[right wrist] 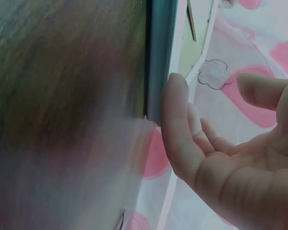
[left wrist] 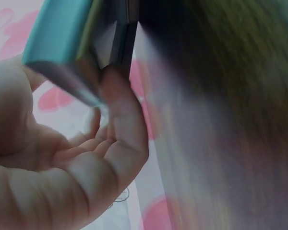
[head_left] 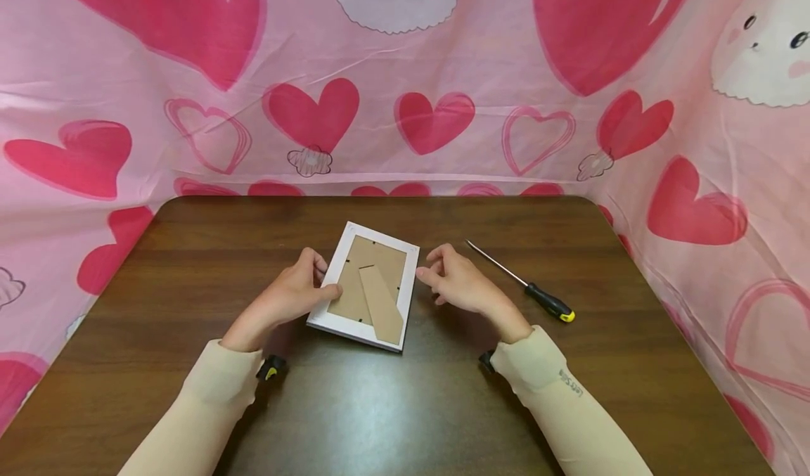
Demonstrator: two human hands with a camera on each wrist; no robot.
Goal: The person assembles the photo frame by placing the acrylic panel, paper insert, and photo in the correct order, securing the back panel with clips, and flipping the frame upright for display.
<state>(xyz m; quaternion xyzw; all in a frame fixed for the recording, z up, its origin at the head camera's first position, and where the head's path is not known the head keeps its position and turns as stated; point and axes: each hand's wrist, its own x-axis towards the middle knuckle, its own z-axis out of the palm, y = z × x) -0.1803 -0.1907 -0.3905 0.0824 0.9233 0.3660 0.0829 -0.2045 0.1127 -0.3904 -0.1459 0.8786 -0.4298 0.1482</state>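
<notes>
A picture frame (head_left: 323, 318) is face down over the table, its white back border around a tan backing board (head_left: 348, 293). A tan easel stand (head_left: 382, 304) lies slanted across that board, and small dark tabs dot the board's edges. My left hand (head_left: 297, 286) grips the frame's left side, thumb on the back border and fingers curled under the edge, as the left wrist view also shows. At the opposite side, my right hand (head_left: 465, 279) has loosely bent fingers, thumb apart from the index finger. In the right wrist view its index fingertip (right wrist: 176, 88) is right at the frame's side.
To the right of my right hand lies a screwdriver (head_left: 534, 293) with a black and yellow handle, its shaft pointing away to the left. The brown wooden table (head_left: 158, 363) is bordered by a pink heart-patterned cloth (head_left: 380, 61) at the back and sides.
</notes>
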